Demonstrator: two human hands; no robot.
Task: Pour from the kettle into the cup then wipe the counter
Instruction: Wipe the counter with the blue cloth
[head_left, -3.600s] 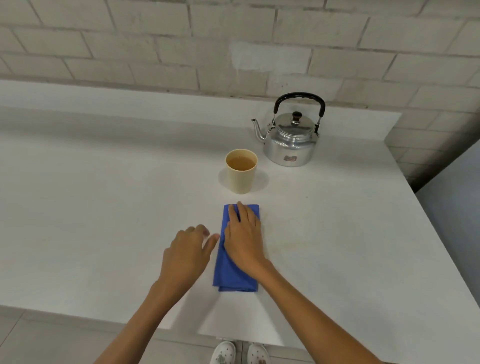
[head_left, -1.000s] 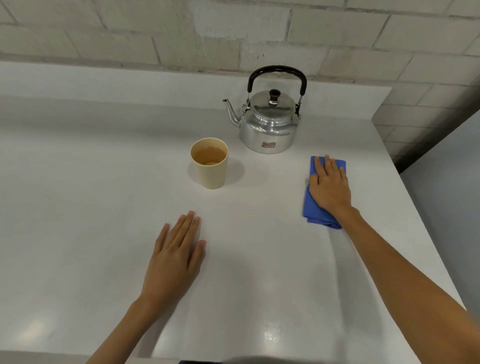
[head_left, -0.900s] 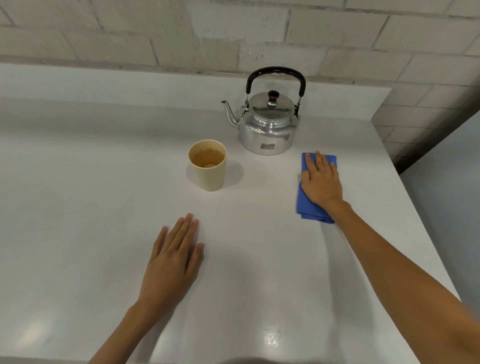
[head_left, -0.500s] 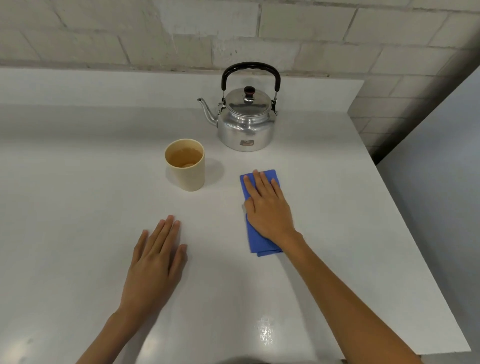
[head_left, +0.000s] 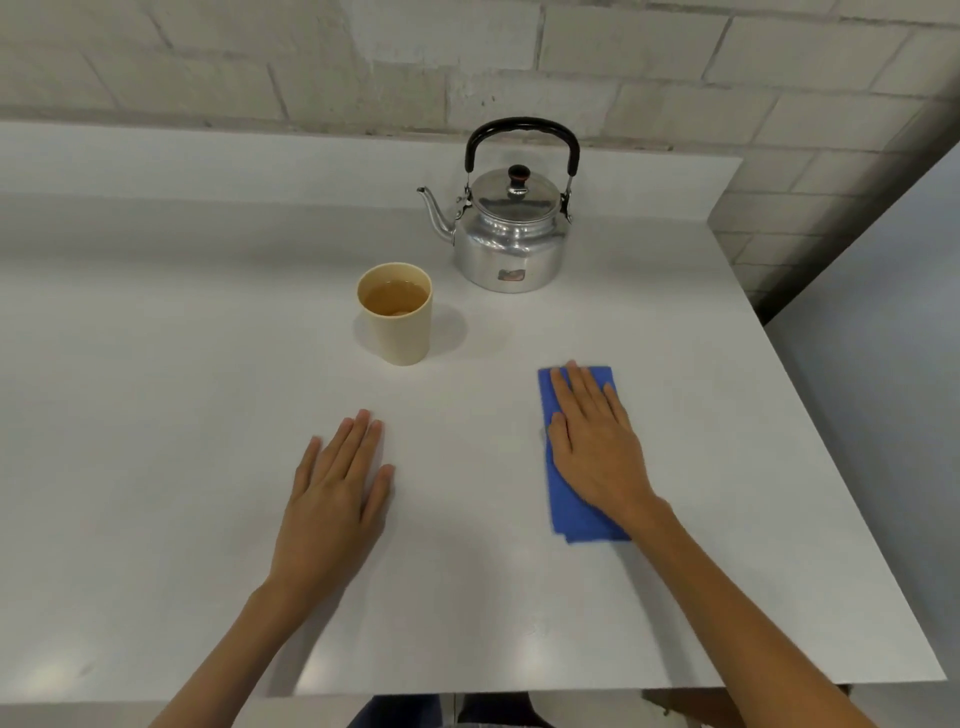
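Note:
A shiny metal kettle (head_left: 509, 244) with a black handle stands at the back of the white counter (head_left: 156, 415), spout pointing left. In front of it and to its left is a cream cup (head_left: 402, 332) holding amber liquid. My right hand (head_left: 592, 447) lies flat, fingers spread, pressing on a folded blue cloth (head_left: 569, 519) to the right of the cup and nearer to me. My left hand (head_left: 335, 499) rests palm down on the bare counter in front of the cup, holding nothing.
A brick wall and a low white ledge (head_left: 260, 161) run behind the counter. The counter's right edge (head_left: 831, 467) drops off beside a grey panel. Its front edge runs just below my forearms.
My right hand has slid the blue cloth from beside the kettle leftward and toward me, then a little back to the right. My left hand has stayed flat on the counter.

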